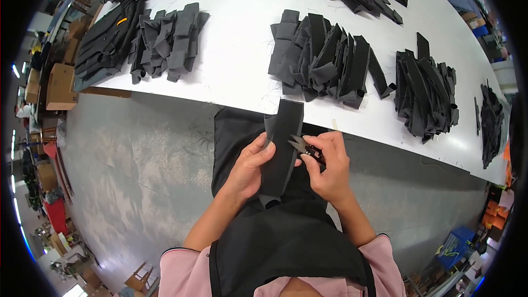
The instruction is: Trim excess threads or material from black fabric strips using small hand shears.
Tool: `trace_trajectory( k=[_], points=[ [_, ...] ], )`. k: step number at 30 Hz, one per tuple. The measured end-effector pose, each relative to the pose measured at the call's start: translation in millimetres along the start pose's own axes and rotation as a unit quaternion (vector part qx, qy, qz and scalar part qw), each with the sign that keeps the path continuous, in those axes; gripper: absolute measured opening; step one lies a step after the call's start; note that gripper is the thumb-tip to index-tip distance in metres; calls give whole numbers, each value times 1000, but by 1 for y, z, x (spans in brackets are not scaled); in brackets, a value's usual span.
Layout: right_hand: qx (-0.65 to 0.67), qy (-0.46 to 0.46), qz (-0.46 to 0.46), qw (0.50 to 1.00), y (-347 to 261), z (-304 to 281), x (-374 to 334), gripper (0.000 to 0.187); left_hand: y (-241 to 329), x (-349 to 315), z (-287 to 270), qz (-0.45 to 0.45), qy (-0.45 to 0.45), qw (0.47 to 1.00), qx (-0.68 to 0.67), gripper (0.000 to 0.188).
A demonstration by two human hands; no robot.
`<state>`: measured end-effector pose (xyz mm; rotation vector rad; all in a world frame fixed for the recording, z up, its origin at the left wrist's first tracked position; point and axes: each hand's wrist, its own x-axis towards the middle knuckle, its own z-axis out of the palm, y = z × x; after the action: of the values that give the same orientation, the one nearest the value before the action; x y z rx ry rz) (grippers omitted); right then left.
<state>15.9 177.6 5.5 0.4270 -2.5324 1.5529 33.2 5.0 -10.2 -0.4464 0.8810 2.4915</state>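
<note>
My left hand (248,166) pinches a dark fabric strip (286,143) by its left edge, thumb on top. The strip stands roughly lengthwise over my lap, its far end near the table edge and its near end curled. In my right hand (331,166) is a small pair of thread snips (300,144), black with bare metal blades. Its parted blades point left and lie at the strip's right edge. From this view I cannot tell whether a thread is between them. Black cloth (236,137) drapes over my lap beneath the strip.
A white table (236,50) spans the far side. On it lie piles of dark strips: a middle pile (324,60), a right pile (426,93), a left pile (170,44) and more beyond. Stacked black fabric pieces (110,39) sit at its left corner. A blue crate (456,245) stands lower right.
</note>
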Motion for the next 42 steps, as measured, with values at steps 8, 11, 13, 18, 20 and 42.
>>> trace_trajectory(
  k=[8, 11, 13, 18, 20, 42],
  points=[
    [-24, -31, -58, 998, 13, 11, 5, 26, -1, -3, -4, -22, 18, 999, -30, 35],
    [-32, -31, -66, 997, 13, 13, 2, 24, -5, -2, -8, -22, 26, 999, -27, 36],
    [-13, -1, -57, 998, 12, 14, -1, 21, -5, -3, -7, -29, 0, 998, -47, 37],
    [49, 7, -10, 999, 13, 14, 1, 18, -6, -2, -7, -38, -1, 998, -49, 42],
    [86, -28, 34, 995, 17, 12, 1, 17, -5, 0, -6, -40, 0, 998, -48, 45],
    [299, -53, 185, 935, 16, 7, 34, 15, -1, 11, -11, -30, -119, 991, 45, 73]
  ],
)
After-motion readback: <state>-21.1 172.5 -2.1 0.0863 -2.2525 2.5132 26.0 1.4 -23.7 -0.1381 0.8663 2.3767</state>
